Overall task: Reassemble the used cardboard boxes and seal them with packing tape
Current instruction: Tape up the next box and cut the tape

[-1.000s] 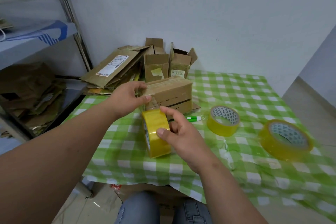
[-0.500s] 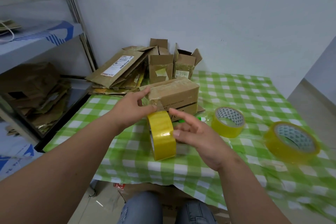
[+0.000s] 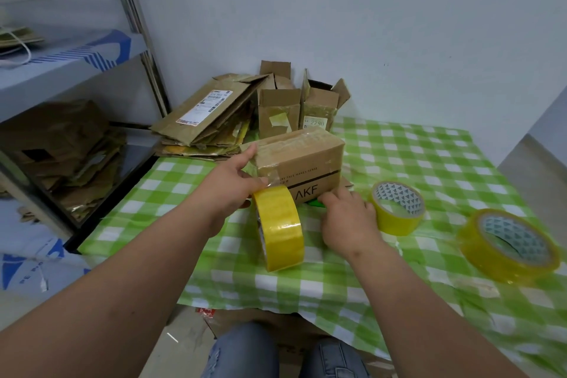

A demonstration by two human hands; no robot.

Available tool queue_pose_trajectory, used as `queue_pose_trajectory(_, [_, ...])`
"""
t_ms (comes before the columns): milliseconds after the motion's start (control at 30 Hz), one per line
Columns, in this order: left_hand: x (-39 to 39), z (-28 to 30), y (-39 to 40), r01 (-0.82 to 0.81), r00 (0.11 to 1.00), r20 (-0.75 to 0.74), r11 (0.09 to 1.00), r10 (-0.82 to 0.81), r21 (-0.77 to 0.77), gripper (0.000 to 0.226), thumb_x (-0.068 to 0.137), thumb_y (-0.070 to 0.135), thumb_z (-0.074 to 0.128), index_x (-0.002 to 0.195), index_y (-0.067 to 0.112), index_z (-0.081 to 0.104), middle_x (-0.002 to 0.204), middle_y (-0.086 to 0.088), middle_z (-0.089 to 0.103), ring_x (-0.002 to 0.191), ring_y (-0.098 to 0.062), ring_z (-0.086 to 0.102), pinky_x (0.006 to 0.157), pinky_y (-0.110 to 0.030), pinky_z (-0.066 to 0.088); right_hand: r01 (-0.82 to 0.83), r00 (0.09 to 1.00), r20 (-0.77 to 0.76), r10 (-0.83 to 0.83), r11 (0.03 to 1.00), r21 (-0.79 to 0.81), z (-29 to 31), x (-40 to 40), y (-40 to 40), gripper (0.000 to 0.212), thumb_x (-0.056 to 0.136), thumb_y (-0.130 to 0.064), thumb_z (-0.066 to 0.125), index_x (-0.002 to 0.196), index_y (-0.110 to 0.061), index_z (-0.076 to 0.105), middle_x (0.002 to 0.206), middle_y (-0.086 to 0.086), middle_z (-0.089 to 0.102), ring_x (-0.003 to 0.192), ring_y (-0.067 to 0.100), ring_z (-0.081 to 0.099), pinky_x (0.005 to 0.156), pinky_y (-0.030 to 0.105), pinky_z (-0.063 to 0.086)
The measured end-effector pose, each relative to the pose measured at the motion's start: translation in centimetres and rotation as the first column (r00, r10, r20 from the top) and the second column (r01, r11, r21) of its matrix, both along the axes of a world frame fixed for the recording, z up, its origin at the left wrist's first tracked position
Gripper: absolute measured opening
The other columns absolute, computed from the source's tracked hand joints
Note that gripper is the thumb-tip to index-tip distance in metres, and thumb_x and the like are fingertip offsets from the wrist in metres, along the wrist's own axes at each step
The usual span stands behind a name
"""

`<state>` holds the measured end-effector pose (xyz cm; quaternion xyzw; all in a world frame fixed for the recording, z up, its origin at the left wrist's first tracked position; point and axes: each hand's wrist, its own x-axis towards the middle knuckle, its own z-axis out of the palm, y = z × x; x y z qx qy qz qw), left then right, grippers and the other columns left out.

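A: Item one, the box?

B: Closed cardboard box (image 3: 302, 163), printed "AKF", on the green checked tablecloth (image 3: 429, 157), centre of the table. Clear tape runs along its top and down the near left corner.

A: Tape in use?

B: Yellow tape roll (image 3: 279, 229), standing on edge just in front of the box. A strip runs from it up onto the box's near left corner.

A: Hands?

B: Left hand (image 3: 234, 186) against the left end of the box, index finger stretched along the top edge, thumb pressing the tape strip onto the corner; fingers straight, not curled round anything. Right hand (image 3: 346, 218) reaches under the box's near bottom edge, beside a small green object (image 3: 316, 203). Its fingertips are hidden, so I cannot tell whether it grips anything.

A: Spare stock?

B: Second tape roll (image 3: 397, 209), lying flat just right of the right hand. Third tape roll (image 3: 509, 249), farther right, near the table edge.

A: Remaining boxes?

B: Flattened boxes (image 3: 208, 114) stacked at the far left corner; two open boxes (image 3: 297, 111) upright behind the sealed one. More cardboard on the shelf (image 3: 61, 144) at left.
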<state>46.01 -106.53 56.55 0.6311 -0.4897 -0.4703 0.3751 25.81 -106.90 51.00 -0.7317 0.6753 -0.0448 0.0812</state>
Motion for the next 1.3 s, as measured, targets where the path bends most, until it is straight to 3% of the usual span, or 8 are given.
queue_pose_trajectory(200, [0.2,-0.1,0.7,0.065,0.994,-0.095,0.997,-0.060,0.043,0.073,0.086,0.025,0.070,0.147,0.048,0.036,0.124,0.007,0.062,0.112,-0.020,0.060,0.103,-0.044,0.045,0.086,0.996,-0.004,-0.086,0.994,0.071,0.9,0.3,-0.2,0.037,0.095,-0.016,0.050,0.131,-0.019,0.052,0.130,0.009,0.049,0.121,0.030,0.050,0.099,0.040,0.039])
queue_pose_trajectory(333, [0.1,0.0,1.0,0.057,0.987,-0.151,0.997,-0.048,0.056,0.078,0.085,0.013,0.069,0.148,0.046,0.035,0.123,0.001,0.063,0.111,-0.023,0.060,0.106,-0.046,0.043,0.157,0.986,0.035,-0.165,0.974,0.164,1.9,0.2,0.2,0.028,0.091,-0.009,0.052,0.118,-0.008,0.059,0.125,0.014,0.050,0.110,0.032,0.056,0.080,0.034,0.046])
queue_pose_trajectory(467, [-0.3,0.1,1.2,0.017,0.980,-0.197,0.998,-0.004,0.063,0.079,0.086,0.006,0.066,0.147,0.047,0.036,0.123,-0.002,0.064,0.108,-0.025,0.062,0.101,-0.045,0.047,0.166,0.978,0.088,-0.187,0.965,0.201,2.3,-0.3,1.3,0.031,0.087,-0.010,0.055,0.118,-0.010,0.052,0.123,0.014,0.051,0.110,0.032,0.055,0.082,0.035,0.047])
queue_pose_trajectory(700, [-0.6,-0.4,2.4,-0.115,0.971,-0.216,0.992,0.102,-0.046,0.068,0.092,0.016,0.068,0.143,0.051,0.039,0.105,-0.004,0.073,0.107,-0.019,0.064,0.100,-0.043,0.044,0.146,0.900,0.418,-0.126,0.989,-0.017,4.9,-0.4,2.8,0.019,0.094,-0.017,0.055,0.103,-0.025,0.040,0.093,0.004,0.062,0.083,0.027,0.059,0.072,0.037,0.046])
queue_pose_trajectory(800, [-0.9,-0.5,2.7,-0.126,0.985,-0.133,0.986,0.111,-0.112,0.043,0.093,0.020,0.067,0.126,0.042,0.052,0.098,-0.006,0.073,0.096,-0.019,0.066,0.082,-0.036,0.048,0.077,0.845,0.534,-0.009,0.992,-0.104,6.6,0.4,2.7,0.020,0.098,-0.020,0.054,0.098,-0.029,0.037,0.088,-0.004,0.058,0.076,0.018,0.057,0.070,0.036,0.046])
queue_pose_trajectory(1000, [-1.1,-0.3,3.1,-0.101,0.990,-0.107,0.987,0.088,-0.123,0.025,0.095,0.023,0.065,0.116,0.037,0.062,0.101,-0.002,0.072,0.094,-0.014,0.065,0.072,-0.027,0.044,-0.074,0.836,0.534,0.129,0.990,-0.122,7.5,1.6,2.2,0.017,0.099,-0.017,0.054,0.102,-0.032,0.045,0.101,-0.004,0.060,0.083,0.014,0.057,0.069,0.033,0.046])
queue_pose_trajectory(1133, [-1.0,-0.3,3.3,-0.067,0.994,-0.095,0.993,0.057,-0.102,0.037,0.095,0.023,0.064,0.130,0.038,0.062,0.109,0.000,0.069,0.105,-0.009,0.061,0.092,-0.028,0.047,-0.127,0.879,0.442,0.178,0.982,-0.143,7.3,1.7,1.6,0.025,0.098,-0.021,0.054,0.119,-0.032,0.058,0.116,-0.003,0.062,0.106,0.021,0.056,0.094,0.044,0.046])
queue_pose_trajectory(1300, [-0.9,-0.1,2.9,-0.048,0.988,-0.148,0.999,0.046,-0.014,0.039,0.091,0.020,0.068,0.124,0.039,0.065,0.135,0.003,0.061,0.126,-0.017,0.054,0.113,-0.044,0.037,-0.135,0.903,0.401,0.156,0.988,-0.079,8.0,2.1,1.1,0.049,0.101,-0.037,0.048,0.148,-0.036,0.037,0.143,0.000,0.052,0.129,0.024,0.049,0.108,0.050,0.038])
